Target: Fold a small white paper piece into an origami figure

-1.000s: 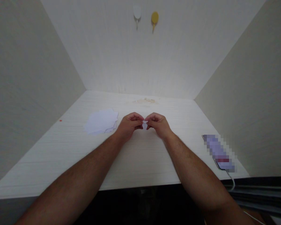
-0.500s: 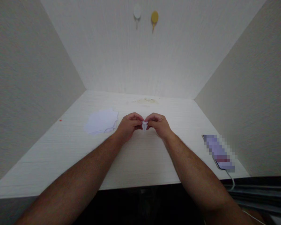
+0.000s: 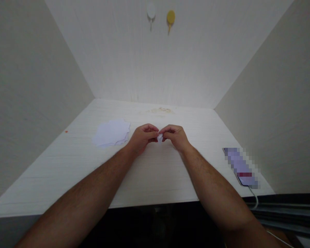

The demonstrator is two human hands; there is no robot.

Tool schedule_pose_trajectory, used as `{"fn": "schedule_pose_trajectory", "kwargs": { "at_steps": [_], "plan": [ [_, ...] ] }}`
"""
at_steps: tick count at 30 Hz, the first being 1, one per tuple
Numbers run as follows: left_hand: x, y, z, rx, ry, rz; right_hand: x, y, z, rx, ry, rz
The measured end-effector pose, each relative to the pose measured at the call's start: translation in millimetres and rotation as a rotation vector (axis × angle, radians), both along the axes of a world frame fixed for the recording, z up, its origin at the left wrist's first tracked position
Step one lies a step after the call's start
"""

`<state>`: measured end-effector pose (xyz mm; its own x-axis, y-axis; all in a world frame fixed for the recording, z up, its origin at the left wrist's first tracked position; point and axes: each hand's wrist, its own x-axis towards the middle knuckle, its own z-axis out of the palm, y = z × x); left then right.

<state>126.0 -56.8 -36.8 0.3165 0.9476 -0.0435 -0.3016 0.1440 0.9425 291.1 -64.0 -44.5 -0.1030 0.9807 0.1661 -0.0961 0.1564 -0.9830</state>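
Note:
A small folded piece of white paper (image 3: 159, 138) is held between my two hands, above the middle of the white table. My left hand (image 3: 145, 136) pinches its left side with thumb and fingers. From the right, my right hand (image 3: 174, 135) grips the other side in the same way. The fingertips of both hands nearly meet at the top of the paper and hide part of it. A loose stack of white paper sheets (image 3: 112, 133) lies on the table to the left of my left hand.
A phone (image 3: 240, 167) with a white cable (image 3: 255, 199) lies at the table's right. Walls enclose the table (image 3: 155, 186) at the back and both sides. A white hook (image 3: 151, 12) and a yellow hook (image 3: 171, 17) are on the back wall. A small orange spot (image 3: 66, 131) is at the left edge.
The folded paper has tilted slightly between my fingers, and my left thumb has shifted a little over its top. Both hands stay in nearly the same place.

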Motion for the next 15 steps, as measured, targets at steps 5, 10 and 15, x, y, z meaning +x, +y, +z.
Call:
{"fn": "schedule_pose_trajectory", "kwargs": {
  "at_steps": [5,10,15],
  "plan": [
    [-0.9,1.3,-1.8,0.001,0.009,-0.004,0.7,0.6,-1.4,0.009,-0.007,0.005],
    [-0.9,2.6,-3.8,-0.001,0.023,-0.004,1.3,0.8,-3.0,0.024,-0.026,0.019],
    [0.8,2.4,-3.6,-0.002,0.044,0.033,1.3,1.4,-5.3,0.011,0.006,0.051]
  ]
}}
